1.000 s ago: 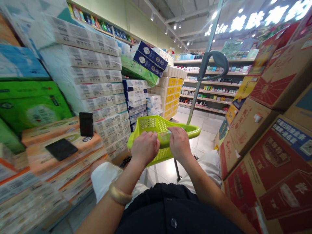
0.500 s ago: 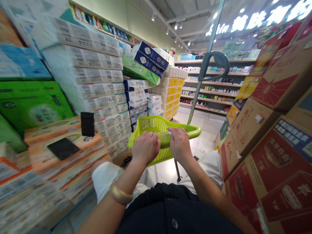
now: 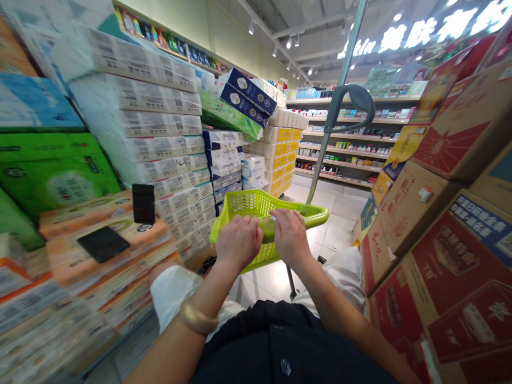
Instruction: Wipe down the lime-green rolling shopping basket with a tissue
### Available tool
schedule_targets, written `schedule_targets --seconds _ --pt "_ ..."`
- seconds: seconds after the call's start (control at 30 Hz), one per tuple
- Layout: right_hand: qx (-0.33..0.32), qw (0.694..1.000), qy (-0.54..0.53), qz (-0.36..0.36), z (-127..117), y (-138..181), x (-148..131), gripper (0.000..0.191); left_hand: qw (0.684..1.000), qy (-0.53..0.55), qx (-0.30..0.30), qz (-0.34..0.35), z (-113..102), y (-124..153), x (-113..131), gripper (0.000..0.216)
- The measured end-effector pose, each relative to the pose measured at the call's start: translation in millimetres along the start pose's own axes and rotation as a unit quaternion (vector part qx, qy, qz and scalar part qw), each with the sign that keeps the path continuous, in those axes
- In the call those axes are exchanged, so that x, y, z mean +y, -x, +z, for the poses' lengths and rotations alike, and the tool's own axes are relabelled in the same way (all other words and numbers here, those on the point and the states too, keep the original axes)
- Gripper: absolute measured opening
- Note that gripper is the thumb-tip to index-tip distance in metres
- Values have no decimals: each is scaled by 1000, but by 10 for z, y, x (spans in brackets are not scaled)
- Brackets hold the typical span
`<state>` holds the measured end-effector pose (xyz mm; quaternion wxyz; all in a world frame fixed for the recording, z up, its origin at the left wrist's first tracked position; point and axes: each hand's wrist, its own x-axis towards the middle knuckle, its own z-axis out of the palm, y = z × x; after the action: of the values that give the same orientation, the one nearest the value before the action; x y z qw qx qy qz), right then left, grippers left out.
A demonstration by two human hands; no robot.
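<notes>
My left hand [image 3: 238, 241] and my right hand [image 3: 290, 236] are held close together over the near rim of a lime green shopping basket [image 3: 248, 205]. Both have their fingers curled around a small clear item [image 3: 269, 224] held between them; I cannot make out what it is. A gold bangle [image 3: 197, 319] sits on my left wrist. The basket's grey pull handle [image 3: 352, 101] rises on a metal pole behind my hands.
Stacked tissue and paper packs [image 3: 140, 128] fill the left side, with a black phone [image 3: 143, 203] and a black wallet [image 3: 102, 244] lying on orange packs. Cardboard boxes [image 3: 440, 213] tower on the right. A tiled aisle [image 3: 332, 213] leads to shelves ahead.
My right hand has shifted slightly left toward my left hand over the small item. Otherwise the scene is the same.
</notes>
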<state>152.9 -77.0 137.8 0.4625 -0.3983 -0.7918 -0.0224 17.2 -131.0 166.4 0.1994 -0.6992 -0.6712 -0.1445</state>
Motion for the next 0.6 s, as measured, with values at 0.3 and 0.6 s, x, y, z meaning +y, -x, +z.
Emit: schedule_targets --seconds 0.3,0.6 --pt "25 998 21 48 -69 11 202 35 1000 4 -3 -6 -11 2 -1 31" --pt "-5 1000 -14 -28 19 59 -79 32 1000 -4 -2 2 -13 -5 -4 33"
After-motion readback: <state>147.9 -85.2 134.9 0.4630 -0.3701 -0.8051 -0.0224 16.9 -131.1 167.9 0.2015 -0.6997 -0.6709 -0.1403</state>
